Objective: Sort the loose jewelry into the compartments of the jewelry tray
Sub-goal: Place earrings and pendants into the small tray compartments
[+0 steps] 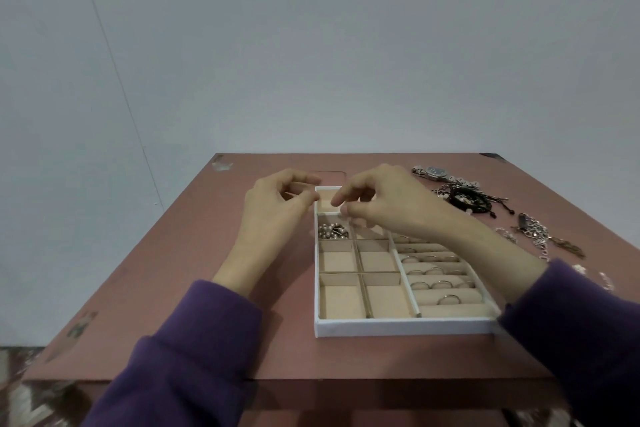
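Jewelry tray [405, 328] sits on the reddish table [207, 270] in the lower centre of the frame, slightly right of the midline. Its long axis runs from the lower edge of the frame toward the top, with one short white wall nearest the lower edge. The left part is divided into two columns of square, beige-lined compartments. The right part is a bank of ring rolls. A bead cluster [332, 231] lies in the left-column compartment second from the top. Several rings [440, 284] stand in the slots between the rolls, in successive rows.

The left hand [277, 208] is at the tray's upper left corner. Its fingers are curled, with forefinger and thumb tips slightly apart. Whether they hold anything cannot be determined.

The right hand [384, 204] is over the upper end of the tray and covers the compartments there. Its forefinger and thumb tips are close together above the top-left compartment, and the other fingers curl downward. Whether a small item is pinched cannot be determined.

Loose pieces lie on the table in the right of the frame, apart from the tray: a watch [434, 172], black cord bracelets [467, 199] and silver chains [533, 232]. Purple sleeves [194, 357] cover both forearms.
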